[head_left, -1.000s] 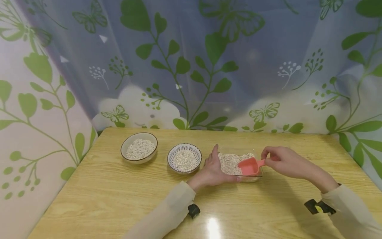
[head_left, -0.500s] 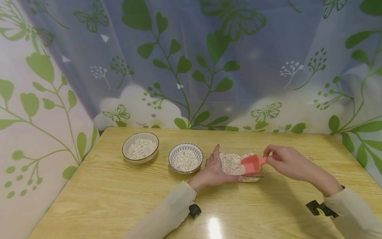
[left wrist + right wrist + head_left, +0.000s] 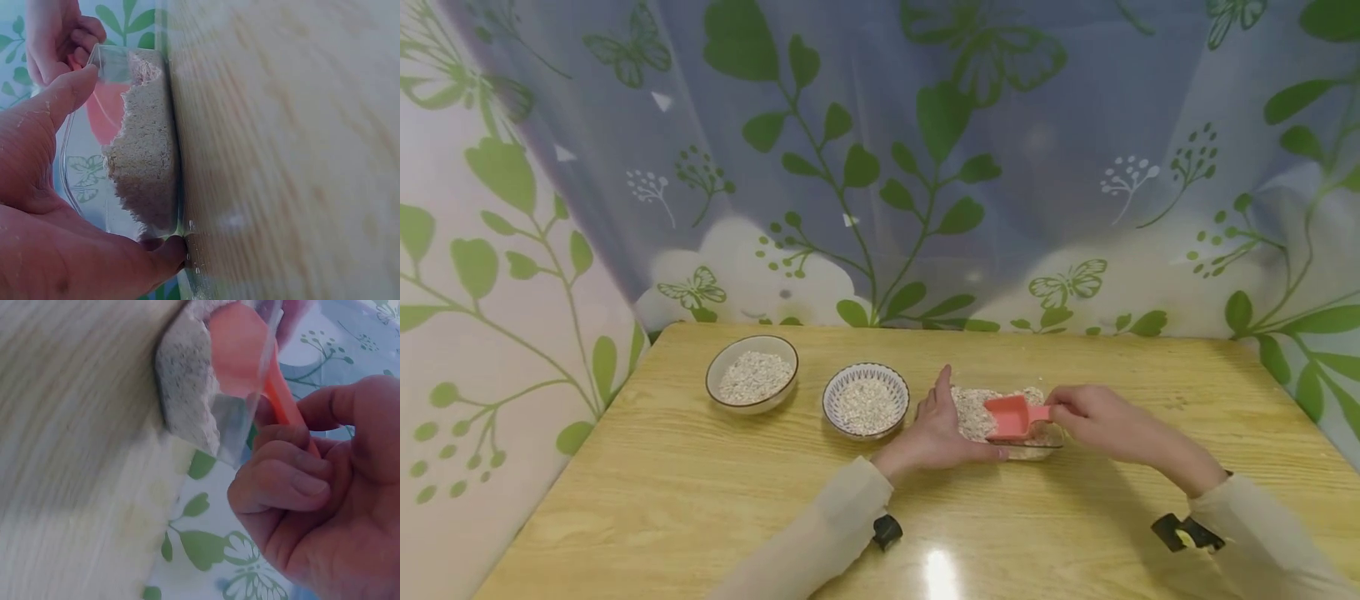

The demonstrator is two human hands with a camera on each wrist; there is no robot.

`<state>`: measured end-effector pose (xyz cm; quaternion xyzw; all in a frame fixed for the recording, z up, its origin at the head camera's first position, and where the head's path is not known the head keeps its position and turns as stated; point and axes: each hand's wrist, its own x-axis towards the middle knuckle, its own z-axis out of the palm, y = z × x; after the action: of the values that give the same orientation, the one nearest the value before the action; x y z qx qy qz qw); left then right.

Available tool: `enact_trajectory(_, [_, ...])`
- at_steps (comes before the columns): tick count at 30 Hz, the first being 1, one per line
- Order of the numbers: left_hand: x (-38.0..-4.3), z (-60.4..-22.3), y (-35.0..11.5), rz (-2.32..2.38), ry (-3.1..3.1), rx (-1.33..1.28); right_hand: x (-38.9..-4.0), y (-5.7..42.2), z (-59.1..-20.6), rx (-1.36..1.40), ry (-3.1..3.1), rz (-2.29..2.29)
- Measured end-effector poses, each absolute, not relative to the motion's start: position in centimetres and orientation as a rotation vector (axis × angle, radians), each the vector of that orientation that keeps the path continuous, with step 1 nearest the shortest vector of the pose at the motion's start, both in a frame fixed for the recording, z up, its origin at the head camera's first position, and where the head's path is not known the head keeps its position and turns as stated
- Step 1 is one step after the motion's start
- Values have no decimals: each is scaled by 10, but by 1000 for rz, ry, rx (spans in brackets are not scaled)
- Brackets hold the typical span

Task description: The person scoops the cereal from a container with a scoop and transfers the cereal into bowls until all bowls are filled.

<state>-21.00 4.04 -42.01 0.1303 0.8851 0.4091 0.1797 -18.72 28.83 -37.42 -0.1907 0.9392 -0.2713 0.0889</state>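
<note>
On the wooden table stands a clear rectangular container (image 3: 1033, 451) holding rolled oats (image 3: 972, 413). My left hand (image 3: 934, 435) holds its left end, thumb along the near wall and fingers at the end. In the left wrist view, the oats (image 3: 147, 140) lie sloped against the clear wall. My right hand (image 3: 1105, 422) grips the handle of a coral-red scoop (image 3: 1009, 418), whose bowl lies in the oats inside the container. The right wrist view shows fingers curled round the scoop handle (image 3: 286, 406), with the scoop's bowl seen through the clear wall.
Left of the container sits a small patterned bowl (image 3: 865, 402) of oats. Farther left is a larger cream bowl (image 3: 751, 372) with a dark rim, also holding oats. A printed leaf-and-butterfly curtain (image 3: 880, 167) hangs behind the table (image 3: 700, 500).
The scoop first shifted slightly right and up, then moved left into the oats, with my right hand following it. My left hand has stayed at the container.
</note>
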Motion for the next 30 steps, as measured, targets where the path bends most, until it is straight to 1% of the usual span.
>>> enact_trajectory(6, [-209, -421, 40, 1153, 2501, 369, -187, 277, -378, -618, 2775, -846])
enact_trajectory(12, [-208, -420, 41, 1159, 2499, 379, -185, 273, -378, -609, 2749, -859])
enact_trajectory(16, [-210, -421, 42, 1158, 2502, 378, -185, 274, -378, -537, 2641, -967])
enact_trajectory(24, [-208, -422, 40, 1168, 2490, 384, -188, 284, -378, -276, 2326, -1293])
enact_trajectory(30, [-208, -421, 40, 1178, 2488, 386, -187, 300, -383, -266, 2127, -1480])
